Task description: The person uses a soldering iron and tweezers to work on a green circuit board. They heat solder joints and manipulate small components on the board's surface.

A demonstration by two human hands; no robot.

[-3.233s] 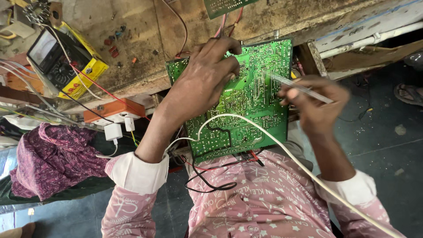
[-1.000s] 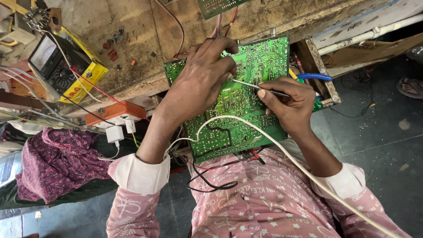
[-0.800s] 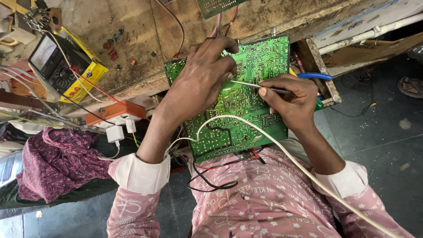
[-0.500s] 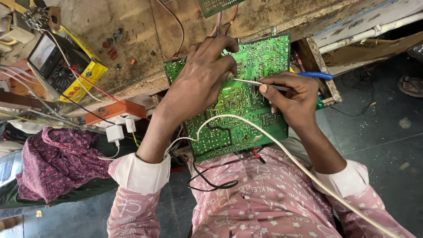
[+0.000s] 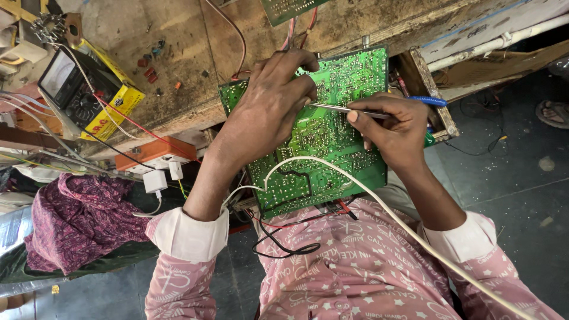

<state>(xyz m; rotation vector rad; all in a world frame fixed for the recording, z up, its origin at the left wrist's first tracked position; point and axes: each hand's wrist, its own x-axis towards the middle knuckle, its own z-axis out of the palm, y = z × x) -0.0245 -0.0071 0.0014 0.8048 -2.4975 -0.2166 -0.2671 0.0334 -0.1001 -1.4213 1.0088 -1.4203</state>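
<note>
Green circuit board (image 5: 332,136) under both hands, left hand (image 5: 267,112) gripping it, right hand (image 5: 391,127) pinching soldering iron (image 5: 341,108)

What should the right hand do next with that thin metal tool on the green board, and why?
Probably ease the tool's tip down onto the solder point beside the left hand's fingers. The right hand holds the thin metal tool low across the green circuit board, its tip right at the left hand, which braces the board. Whether the tip already touches is unclear.
</note>
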